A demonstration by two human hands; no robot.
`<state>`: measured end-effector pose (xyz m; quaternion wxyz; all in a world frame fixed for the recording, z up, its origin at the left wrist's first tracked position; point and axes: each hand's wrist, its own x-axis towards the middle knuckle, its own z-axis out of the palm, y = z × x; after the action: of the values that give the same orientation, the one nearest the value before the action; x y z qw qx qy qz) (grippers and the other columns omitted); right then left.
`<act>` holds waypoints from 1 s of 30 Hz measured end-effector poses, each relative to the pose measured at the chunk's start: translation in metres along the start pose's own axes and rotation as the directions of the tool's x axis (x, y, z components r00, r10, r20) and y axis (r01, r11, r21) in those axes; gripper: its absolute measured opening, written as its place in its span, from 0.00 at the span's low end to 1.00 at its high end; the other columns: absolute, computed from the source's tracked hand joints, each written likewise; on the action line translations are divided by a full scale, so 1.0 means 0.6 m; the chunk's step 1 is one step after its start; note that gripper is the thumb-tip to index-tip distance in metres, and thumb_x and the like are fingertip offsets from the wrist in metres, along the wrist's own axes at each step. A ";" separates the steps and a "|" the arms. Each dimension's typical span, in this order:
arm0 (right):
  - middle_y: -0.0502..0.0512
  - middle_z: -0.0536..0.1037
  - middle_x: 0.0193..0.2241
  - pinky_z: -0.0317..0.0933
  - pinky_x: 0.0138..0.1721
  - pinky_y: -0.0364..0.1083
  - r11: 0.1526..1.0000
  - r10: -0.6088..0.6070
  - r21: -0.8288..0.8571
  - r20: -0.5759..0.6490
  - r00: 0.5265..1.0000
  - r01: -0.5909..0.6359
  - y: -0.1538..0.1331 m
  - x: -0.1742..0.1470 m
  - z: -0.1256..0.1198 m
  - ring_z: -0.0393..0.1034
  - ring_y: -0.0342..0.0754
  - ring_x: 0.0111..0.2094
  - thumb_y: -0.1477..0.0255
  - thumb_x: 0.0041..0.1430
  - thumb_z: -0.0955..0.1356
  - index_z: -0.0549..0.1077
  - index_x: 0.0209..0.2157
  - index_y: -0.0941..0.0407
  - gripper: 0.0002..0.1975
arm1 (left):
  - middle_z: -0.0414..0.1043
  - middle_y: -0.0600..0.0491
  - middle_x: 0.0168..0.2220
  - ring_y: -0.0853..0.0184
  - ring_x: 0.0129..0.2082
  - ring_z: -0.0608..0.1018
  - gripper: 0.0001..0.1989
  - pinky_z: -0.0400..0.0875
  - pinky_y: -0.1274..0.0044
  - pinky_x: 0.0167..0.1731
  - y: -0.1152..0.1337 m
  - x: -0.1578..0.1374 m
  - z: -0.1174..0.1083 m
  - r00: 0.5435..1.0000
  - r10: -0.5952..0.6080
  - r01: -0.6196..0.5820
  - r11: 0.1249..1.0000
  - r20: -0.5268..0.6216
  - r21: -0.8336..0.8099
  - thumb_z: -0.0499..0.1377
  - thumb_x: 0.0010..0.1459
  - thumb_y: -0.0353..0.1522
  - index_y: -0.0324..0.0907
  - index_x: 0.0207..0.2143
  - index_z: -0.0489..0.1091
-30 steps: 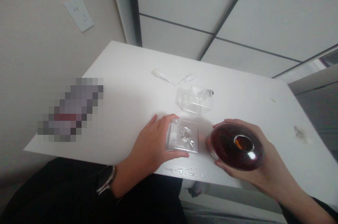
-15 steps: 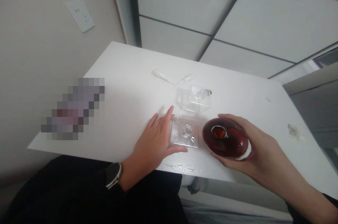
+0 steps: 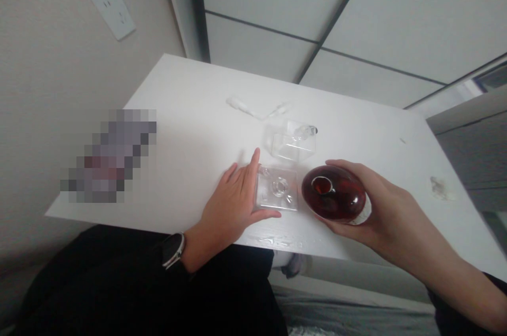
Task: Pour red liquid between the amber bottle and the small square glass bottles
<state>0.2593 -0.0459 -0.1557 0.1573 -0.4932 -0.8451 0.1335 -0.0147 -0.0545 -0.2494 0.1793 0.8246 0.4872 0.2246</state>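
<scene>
My right hand (image 3: pixel 380 204) is wrapped round a rounded bottle (image 3: pixel 335 193) of dark red liquid. A small pale ring shows on its glossy face, and part of a white label shows by my palm. Just left of the bottle, apart from it, a clear square plastic box (image 3: pixel 276 189) with a round form in its middle lies on the table. My left hand (image 3: pixel 233 201) rests against the box's left side, fingers spread and thumb stretched along the near edge. Behind it is a second clear box (image 3: pixel 293 147) with a small clear piece (image 3: pixel 307 131) on or behind it.
A whitish cable-like item (image 3: pixel 243 107) lies toward the back of the white table (image 3: pixel 190 140). Water drops (image 3: pixel 277 242) dot the front edge. At the left is a pixelated item (image 3: pixel 114 154), and a small transparent scrap (image 3: pixel 439 188) lies at the right.
The bottle in my right hand has tilted slightly, so its ring sits further left and looks darker inside. My left hand stays by the box. The whole view has shifted a little.
</scene>
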 end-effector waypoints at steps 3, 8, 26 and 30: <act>0.61 0.83 0.50 0.77 0.41 0.53 0.999 0.006 -0.032 0.006 1.000 -0.006 -0.001 0.001 -0.002 0.83 0.59 0.45 0.64 0.58 0.74 0.68 0.60 0.50 0.29 | 0.60 0.29 0.72 0.42 0.70 0.71 0.62 0.63 0.48 0.69 0.000 -0.001 -0.001 1.000 -0.019 0.018 0.999 -0.023 -0.051 0.67 0.59 0.56 0.43 0.77 0.29; 0.59 0.83 0.49 0.76 0.39 0.52 0.993 -0.020 -0.112 0.009 1.000 0.020 -0.003 0.004 -0.002 0.82 0.58 0.44 0.67 0.56 0.74 0.67 0.61 0.50 0.31 | 0.68 0.34 0.68 0.44 0.68 0.73 0.50 0.63 0.48 0.69 0.001 0.000 -0.005 0.999 -0.030 0.028 0.995 -0.015 -0.093 0.70 0.59 0.52 0.42 0.72 0.49; 0.62 0.82 0.50 0.73 0.32 0.51 0.923 -0.101 -0.372 0.023 0.995 0.102 -0.013 0.015 -0.010 0.81 0.59 0.43 0.71 0.53 0.73 0.65 0.61 0.52 0.34 | 0.71 0.36 0.66 0.45 0.64 0.76 0.49 0.65 0.51 0.68 0.006 0.004 -0.008 0.999 -0.024 0.022 0.997 -0.027 -0.077 0.71 0.57 0.53 0.43 0.70 0.51; 0.60 0.83 0.49 0.71 0.30 0.49 0.901 -0.129 -0.415 0.019 0.991 0.125 -0.017 0.018 -0.014 0.81 0.57 0.41 0.73 0.52 0.73 0.66 0.61 0.53 0.34 | 0.72 0.34 0.65 0.45 0.63 0.77 0.50 0.68 0.51 0.66 0.005 0.004 -0.005 0.999 0.003 -0.004 0.999 -0.051 -0.032 0.70 0.57 0.53 0.41 0.69 0.50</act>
<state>0.2497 -0.0406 -0.1428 0.0612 -0.4599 -0.8837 -0.0617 -0.0129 -0.0535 -0.2449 0.1796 0.8165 0.4865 0.2537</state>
